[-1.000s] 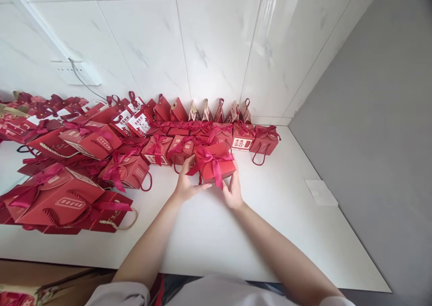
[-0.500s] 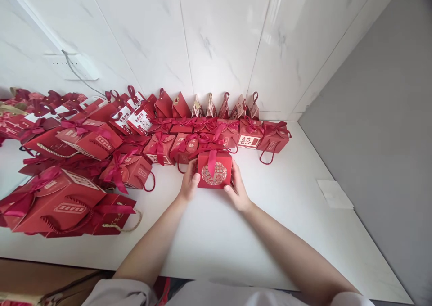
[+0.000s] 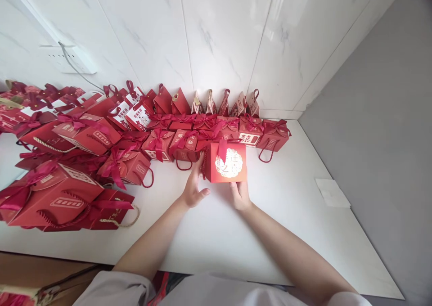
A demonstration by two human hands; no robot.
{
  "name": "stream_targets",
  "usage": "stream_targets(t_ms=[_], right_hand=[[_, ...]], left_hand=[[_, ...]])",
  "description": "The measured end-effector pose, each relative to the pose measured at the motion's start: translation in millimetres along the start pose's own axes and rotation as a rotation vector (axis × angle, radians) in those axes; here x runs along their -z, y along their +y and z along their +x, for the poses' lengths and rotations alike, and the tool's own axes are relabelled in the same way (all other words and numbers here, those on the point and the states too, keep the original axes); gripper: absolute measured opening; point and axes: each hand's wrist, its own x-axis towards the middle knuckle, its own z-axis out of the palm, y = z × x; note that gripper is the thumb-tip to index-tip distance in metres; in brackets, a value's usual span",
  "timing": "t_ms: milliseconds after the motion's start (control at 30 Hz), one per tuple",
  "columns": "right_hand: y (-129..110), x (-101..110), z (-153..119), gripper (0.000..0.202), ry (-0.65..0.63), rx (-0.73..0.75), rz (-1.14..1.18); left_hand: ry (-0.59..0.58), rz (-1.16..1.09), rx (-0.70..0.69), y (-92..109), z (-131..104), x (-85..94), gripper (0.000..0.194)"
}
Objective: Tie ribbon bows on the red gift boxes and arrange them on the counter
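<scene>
**Right now, a red gift box (image 3: pixel 218 173) is between your two hands**

Its patterned front faces you, the round medallion washed pale by glare, with a ribbon bow (image 3: pixel 223 150) across the top and a rope handle (image 3: pixel 204 164) down its left side. The box is in front of the row of boxes, toward the middle of the tabletop (image 3: pixel 286 225); you cannot tell whether its base touches the surface.

Your right hand (image 3: pixel 240 194) grips the lower right corner, thumb at the bottom front edge, the other fingers partly hidden behind. Your left hand (image 3: pixel 195 185) is spread along the other side, thumb well away from the fingers; whether those fingers press the box cannot be told.

Just behind stands a row of beribboned boxes (image 3: pixel 226 127), ending at the right in a box with a hanging rope loop (image 3: pixel 275 137). Behind that row, pointed packets (image 3: pixel 224 105) line up by the tiled wall (image 3: pixel 222 40). To your left, more red boxes are heaped, a large one (image 3: pixel 56 195) nearest you. Well to the right, a white sheet (image 3: pixel 333 193) lies beside the grey panel (image 3: pixel 378 117).
</scene>
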Motion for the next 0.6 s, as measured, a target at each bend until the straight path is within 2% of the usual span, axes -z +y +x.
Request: stream_targets(t_ms=[167,267,433,500,600], right_hand=[[4,-5,-1,0.059,0.04,0.051,0.063],[3,-8,0,0.048,0.058,0.086,0.068],[2,-8,1,0.049,0.115,0.09,0.026],[1,-7,3,0.052,0.169,0.104,-0.009],[-2,-5,4,0.061,0.296,0.216,-0.145]], left_hand=[[0.093,0.359,-0.306,3,1,4.5,0.087],[0.152,0.489,-0.397,2,1,8.6,0.081],[0.157,0.512,-0.379,6,2,10.1,0.079],[0.158,0.457,-0.346,9,3,9.0,0.074],[0.166,0.301,-0.239,15,4,3.7,0.067]])
